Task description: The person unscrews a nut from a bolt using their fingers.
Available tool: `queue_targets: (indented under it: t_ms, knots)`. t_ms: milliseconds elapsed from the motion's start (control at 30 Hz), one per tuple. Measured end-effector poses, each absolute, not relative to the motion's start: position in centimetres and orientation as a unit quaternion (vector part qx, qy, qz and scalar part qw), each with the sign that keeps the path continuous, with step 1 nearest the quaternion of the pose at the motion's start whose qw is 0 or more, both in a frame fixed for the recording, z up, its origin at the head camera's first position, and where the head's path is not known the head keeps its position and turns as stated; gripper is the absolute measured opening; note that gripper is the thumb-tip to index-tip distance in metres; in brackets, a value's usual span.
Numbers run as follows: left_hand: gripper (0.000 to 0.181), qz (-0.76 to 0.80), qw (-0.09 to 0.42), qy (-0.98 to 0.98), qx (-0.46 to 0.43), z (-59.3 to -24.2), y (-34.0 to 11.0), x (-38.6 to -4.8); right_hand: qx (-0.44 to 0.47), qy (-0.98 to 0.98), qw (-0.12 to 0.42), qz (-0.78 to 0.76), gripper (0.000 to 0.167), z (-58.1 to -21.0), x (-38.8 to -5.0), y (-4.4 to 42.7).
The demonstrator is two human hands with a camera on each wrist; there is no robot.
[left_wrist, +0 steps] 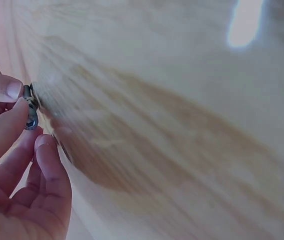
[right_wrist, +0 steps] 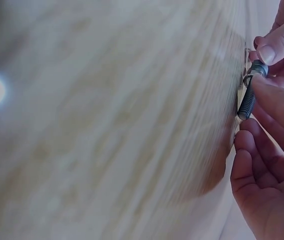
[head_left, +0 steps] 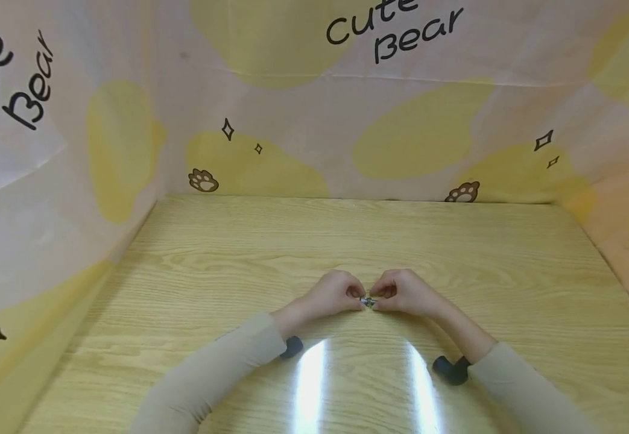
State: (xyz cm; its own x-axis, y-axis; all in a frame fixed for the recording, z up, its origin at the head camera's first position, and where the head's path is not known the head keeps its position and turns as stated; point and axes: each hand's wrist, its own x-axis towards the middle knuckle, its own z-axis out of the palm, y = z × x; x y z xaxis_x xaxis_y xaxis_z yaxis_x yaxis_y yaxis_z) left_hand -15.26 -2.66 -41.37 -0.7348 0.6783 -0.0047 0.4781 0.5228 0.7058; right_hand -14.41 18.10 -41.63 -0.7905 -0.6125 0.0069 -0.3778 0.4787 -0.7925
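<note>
A small metal bolt (head_left: 368, 301) is held between the two hands, low over the wooden table. Its threaded shank (right_wrist: 246, 107) shows in the right wrist view, and a hex socket in its head (left_wrist: 30, 122) shows in the left wrist view. A small ring-like metal piece (right_wrist: 247, 79) sits beside the shank; its exact kind is unclear. My left hand (head_left: 341, 292) pinches the head end with thumb and fingers. From the other side, my right hand (head_left: 405, 293) pinches the same bolt near its middle. The fingertips hide part of it.
The wood-grain table (head_left: 238, 241) spreads around the hands, with bright light reflections in front. A printed cloth (head_left: 292, 120) encloses the back and sides. Dark rounded pieces (head_left: 452, 369) show beside both sleeves.
</note>
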Motion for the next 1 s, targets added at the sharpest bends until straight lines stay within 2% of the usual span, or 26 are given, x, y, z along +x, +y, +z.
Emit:
queue_targets:
  t_ms: [433, 600, 1000]
  knots:
    - [0.007, 0.361, 0.153, 0.857, 0.334, -41.37, -2.32, -15.30, -0.294, 0.858, 0.143, -0.395, 0.009, -41.53, -14.45, 17.76]
    - [0.006, 0.379, 0.134, 0.848, 0.345, -41.34, -2.58, -15.21, -0.296, 0.857, 0.139, -0.398, 0.009, -41.54, -14.46, 17.67]
    - [0.006, 0.404, 0.138, 0.853, 0.300, -41.02, -2.67, -14.94, -0.285, 0.852, 0.145, -0.415, 0.009, -41.03, -14.33, 17.43]
